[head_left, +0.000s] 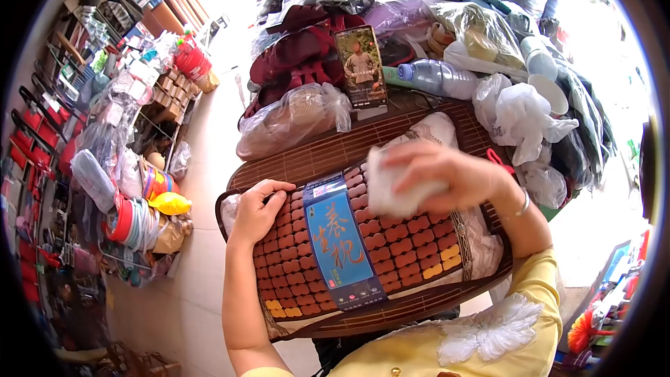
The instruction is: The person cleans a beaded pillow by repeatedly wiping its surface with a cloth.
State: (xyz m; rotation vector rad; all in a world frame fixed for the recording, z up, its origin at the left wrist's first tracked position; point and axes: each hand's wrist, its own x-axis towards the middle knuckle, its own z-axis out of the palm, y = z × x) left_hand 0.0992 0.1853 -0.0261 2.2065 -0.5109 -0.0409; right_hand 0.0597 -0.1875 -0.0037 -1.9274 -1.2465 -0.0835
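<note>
A pillow [412,241] faced with reddish-brown wooden tiles lies across the wearer's lap area, on a brown slatted mat [279,164]. Round its middle runs a blue paper band [340,237] with large Chinese characters. My left hand [259,209] grips the pillow's left end, thumb and forefinger on the tiles, the other fingers partly hidden. Over the pillow's right half, my right hand [453,178] is closed on a white cloth [398,185], blurred by motion. Whether the cloth touches the tiles I cannot tell. Patterned pale fabric [481,241] shows at the pillow's right end.
Beyond the mat are piled dark red sandals [296,56], a boxed item with a person's picture [361,66], a plastic bottle [440,78] and white plastic bags [520,115]. Crowded shelves of goods stand left, beside a tiled floor [199,265].
</note>
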